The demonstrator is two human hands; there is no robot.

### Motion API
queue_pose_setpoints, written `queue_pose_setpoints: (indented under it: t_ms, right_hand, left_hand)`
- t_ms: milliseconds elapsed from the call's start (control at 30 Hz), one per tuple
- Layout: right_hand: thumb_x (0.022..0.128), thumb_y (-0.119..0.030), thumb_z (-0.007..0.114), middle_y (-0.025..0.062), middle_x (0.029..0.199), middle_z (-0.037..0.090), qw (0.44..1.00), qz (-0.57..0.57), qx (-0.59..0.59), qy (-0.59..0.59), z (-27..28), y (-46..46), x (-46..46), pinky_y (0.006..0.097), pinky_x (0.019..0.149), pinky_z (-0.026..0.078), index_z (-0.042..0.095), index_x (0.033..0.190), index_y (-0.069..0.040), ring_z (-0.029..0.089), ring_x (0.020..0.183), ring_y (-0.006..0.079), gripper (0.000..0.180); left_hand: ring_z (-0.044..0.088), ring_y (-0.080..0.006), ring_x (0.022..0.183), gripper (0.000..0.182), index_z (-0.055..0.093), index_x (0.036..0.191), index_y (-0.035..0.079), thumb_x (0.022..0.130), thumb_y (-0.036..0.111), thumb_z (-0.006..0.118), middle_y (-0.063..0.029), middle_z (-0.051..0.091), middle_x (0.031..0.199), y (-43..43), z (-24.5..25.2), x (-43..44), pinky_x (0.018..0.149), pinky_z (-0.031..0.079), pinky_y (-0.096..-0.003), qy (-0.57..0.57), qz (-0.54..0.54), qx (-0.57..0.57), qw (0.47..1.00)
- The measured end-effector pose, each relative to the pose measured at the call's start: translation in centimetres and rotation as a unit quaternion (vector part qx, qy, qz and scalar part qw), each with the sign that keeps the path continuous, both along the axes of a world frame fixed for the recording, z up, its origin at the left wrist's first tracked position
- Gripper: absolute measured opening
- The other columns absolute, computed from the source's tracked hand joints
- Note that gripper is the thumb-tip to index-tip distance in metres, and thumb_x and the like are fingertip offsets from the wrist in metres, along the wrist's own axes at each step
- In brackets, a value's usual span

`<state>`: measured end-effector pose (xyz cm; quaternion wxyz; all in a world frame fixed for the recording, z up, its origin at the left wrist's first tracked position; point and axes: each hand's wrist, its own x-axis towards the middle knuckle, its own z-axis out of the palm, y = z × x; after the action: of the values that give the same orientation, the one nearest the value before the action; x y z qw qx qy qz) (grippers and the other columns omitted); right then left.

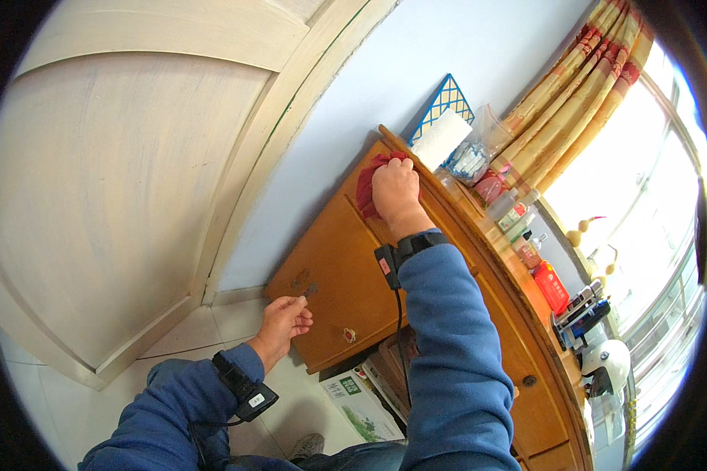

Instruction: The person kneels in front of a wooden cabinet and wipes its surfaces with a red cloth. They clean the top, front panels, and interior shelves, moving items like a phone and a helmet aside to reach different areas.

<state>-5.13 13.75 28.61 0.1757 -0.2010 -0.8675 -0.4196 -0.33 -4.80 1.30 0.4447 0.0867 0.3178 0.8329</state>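
My right hand (396, 191) presses a bunched dark red cloth (366, 183) against the upper front of a wooden cabinet (353, 282), just below its top edge. The knuckles face me, so the fingertips and part of the cloth are hidden. Lower and to the left, my left hand (280, 329) hangs in front of the cabinet door with its fingers loosely curled. Nothing shows in it, and a small gap parts the thumb from the fingers. On the door is a small ornate knob (349, 335) with a red centre.
Bottles (515, 215), a red box (551, 287), a paper roll (442, 138) and a white helmet (607, 366) line the cabinet top. A printed carton (362, 406) stands on the floor below. At left is a pale door (124, 206); curtains (571, 100) hang by the window.
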Motion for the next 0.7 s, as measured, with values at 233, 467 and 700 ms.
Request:
queue_pose_setpoints:
  t_ms: [233, 467, 700]
  right_hand:
    - [0.086, -0.013, 0.056, 0.0131, 0.101, 0.063, 0.997, 0.062, 0.039, 0.027, -1.1, 1.2, 0.4, 0.0413, 0.080, 0.050, 0.069, 0.093, -0.003, 0.057, 0.101, 0.0316, 0.017]
    - [0.090, -0.018, 0.052, 0.0091, 0.106, 0.064, 0.996, 0.057, 0.063, 0.019, -0.9, 2.0, -1.5, 0.0389, 0.083, 0.046, 0.072, 0.098, -0.005, 0.054, 0.105, 0.0272, 0.025]
    - [0.091, -0.019, 0.052, 0.0096, 0.111, 0.065, 0.999, 0.029, 0.026, 0.009, 0.0, 1.9, -5.5, 0.0397, 0.085, 0.047, 0.072, 0.103, -0.005, 0.053, 0.108, 0.0267, 0.028]
  left_hand:
    - [0.062, -0.0154, 0.077, 0.020, 0.057, 0.095, 0.011, 0.094, 0.029, 0.066, -0.0044, 0.063, 0.085, 0.2, -0.1, 0.2, 0.070, 0.052, -0.0317, -0.006, -0.007, -0.003, 1.000]
    - [0.063, -0.0174, 0.077, 0.020, 0.058, 0.099, 0.010, 0.095, 0.028, 0.065, -0.0049, 0.063, 0.083, 0.9, -0.4, 0.7, 0.069, 0.053, -0.0339, -0.013, -0.013, -0.009, 1.000]
    - [0.064, -0.0188, 0.076, 0.018, 0.058, 0.098, 0.010, 0.097, 0.028, 0.063, -0.0054, 0.064, 0.084, 1.6, -0.8, 0.5, 0.068, 0.053, -0.0342, -0.018, -0.009, -0.016, 1.000]
